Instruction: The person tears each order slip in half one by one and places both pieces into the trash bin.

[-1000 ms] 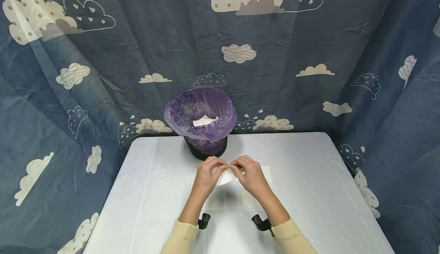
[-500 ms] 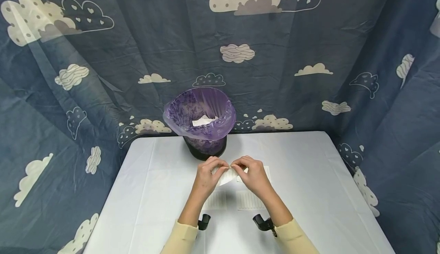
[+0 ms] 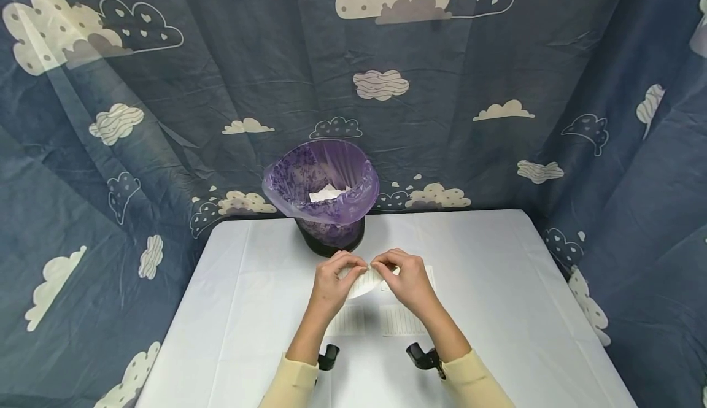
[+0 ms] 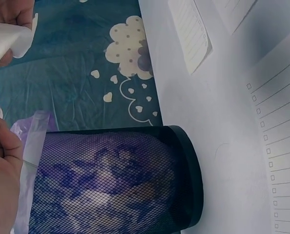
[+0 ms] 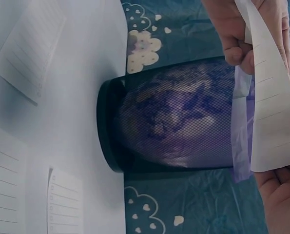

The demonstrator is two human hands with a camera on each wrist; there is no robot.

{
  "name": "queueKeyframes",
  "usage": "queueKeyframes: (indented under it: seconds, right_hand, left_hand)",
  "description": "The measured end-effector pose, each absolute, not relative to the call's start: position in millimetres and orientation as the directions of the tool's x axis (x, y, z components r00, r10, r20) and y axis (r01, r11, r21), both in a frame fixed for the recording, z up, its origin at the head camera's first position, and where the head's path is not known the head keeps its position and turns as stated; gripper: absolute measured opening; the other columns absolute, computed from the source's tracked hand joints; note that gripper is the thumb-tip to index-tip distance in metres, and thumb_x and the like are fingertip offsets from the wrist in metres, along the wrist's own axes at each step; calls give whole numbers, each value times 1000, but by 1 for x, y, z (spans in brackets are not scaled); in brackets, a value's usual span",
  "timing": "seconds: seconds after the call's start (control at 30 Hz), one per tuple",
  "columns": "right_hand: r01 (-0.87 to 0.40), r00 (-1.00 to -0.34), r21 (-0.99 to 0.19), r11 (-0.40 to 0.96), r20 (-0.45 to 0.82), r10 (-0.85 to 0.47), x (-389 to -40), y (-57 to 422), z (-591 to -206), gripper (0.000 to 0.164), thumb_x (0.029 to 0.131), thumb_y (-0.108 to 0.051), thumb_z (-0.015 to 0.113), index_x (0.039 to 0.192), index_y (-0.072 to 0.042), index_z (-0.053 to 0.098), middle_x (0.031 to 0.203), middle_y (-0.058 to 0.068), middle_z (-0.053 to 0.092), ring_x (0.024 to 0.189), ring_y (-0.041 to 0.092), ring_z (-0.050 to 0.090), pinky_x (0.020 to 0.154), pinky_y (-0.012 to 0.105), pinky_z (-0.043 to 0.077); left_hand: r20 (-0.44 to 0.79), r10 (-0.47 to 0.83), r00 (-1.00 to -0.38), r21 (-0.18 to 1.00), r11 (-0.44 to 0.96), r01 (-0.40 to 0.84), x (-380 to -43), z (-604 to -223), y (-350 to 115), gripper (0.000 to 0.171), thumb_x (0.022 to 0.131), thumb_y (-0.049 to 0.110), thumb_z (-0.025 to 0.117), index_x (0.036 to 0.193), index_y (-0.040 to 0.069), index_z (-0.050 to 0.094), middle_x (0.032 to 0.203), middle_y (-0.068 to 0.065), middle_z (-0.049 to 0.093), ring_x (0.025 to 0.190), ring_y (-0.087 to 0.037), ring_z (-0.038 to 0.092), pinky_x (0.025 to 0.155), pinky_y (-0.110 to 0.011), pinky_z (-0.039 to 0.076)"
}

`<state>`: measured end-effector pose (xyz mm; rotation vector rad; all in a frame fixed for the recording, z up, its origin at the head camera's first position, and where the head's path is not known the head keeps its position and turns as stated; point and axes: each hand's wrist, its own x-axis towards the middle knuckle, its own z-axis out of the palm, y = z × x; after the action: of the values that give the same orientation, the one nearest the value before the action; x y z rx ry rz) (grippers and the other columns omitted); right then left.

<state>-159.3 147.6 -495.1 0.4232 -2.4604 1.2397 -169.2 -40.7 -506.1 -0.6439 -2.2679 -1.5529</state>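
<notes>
My left hand (image 3: pixel 329 282) and right hand (image 3: pixel 405 280) meet in front of the bin, fingertips close together. Between them they pinch the top edge of a lined sheet of paper (image 3: pixel 363 284), which hangs above the table. In the right wrist view the sheet (image 5: pixel 274 112) curves, with my left hand (image 5: pixel 254 29) at the top and my right hand (image 5: pixel 283 195) at its lower end. The left wrist view catches my left hand (image 4: pixel 1 165) at the edge and part of my right hand (image 4: pixel 18 12) above. Whether the paper is torn is hidden by the fingers.
A black mesh bin (image 3: pixel 331 236) with a purple liner (image 3: pixel 353 205) stands behind my hands, white paper (image 3: pixel 328 194) inside. Lined sheets lie on the white table (image 3: pixel 497 310): one front left (image 3: pixel 346 322), one front right (image 3: pixel 402 322), another (image 3: pixel 428 277) partly behind my right hand.
My right hand has shifted very slightly right, and the fingertips are a touch further apart. Both hands keep their pinch on the paper, whose hanging lower edge has changed its curve a little.
</notes>
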Motion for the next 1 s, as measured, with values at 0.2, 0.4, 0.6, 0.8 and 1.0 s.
queueKeyframes:
  seconds: [0.2,0.4,0.6,0.8,1.0]
  right_hand:
    - [-415,-894,-730,544,437,-97,-158,149,-493,4,94,-8,80,91,-11,82,87,1,79,77,12,69,71,26,58]
    - [-370,-916,-774,515,396,-63,-157,149,-492,5,95,-9,78,93,-12,82,87,0,80,78,10,68,74,24,58]
    - [-344,-926,-802,488,376,-35,-157,150,-492,7,96,-9,77,93,-14,82,87,-1,80,79,10,68,76,25,57]
    - [-291,-944,-832,472,329,-3,-156,153,-491,6,97,-13,78,95,-11,82,88,1,80,81,12,68,76,25,56]
    - [-256,-954,-846,467,298,16,-156,155,-489,4,95,-13,80,96,-10,82,89,2,80,82,14,68,76,24,55]
  left_hand:
    - [450,158,-879,844,245,476,-168,-507,-40,5,88,13,83,91,10,80,93,-3,79,90,-15,74,87,-25,59]
    - [372,134,-919,912,132,388,-164,-505,-38,4,89,11,82,91,9,80,93,-8,79,92,-10,72,90,-23,57]
    - [304,115,-946,943,108,316,-162,-505,-38,7,90,15,82,93,9,80,93,-9,79,93,-8,71,89,-21,54]
    - [244,87,-966,968,44,248,-161,-504,-41,9,93,15,81,93,6,79,94,-12,77,92,-10,71,89,-21,55]
    - [217,93,-972,976,-5,217,-161,-502,-43,7,95,12,79,95,5,78,96,-17,75,90,-10,70,84,-20,56]
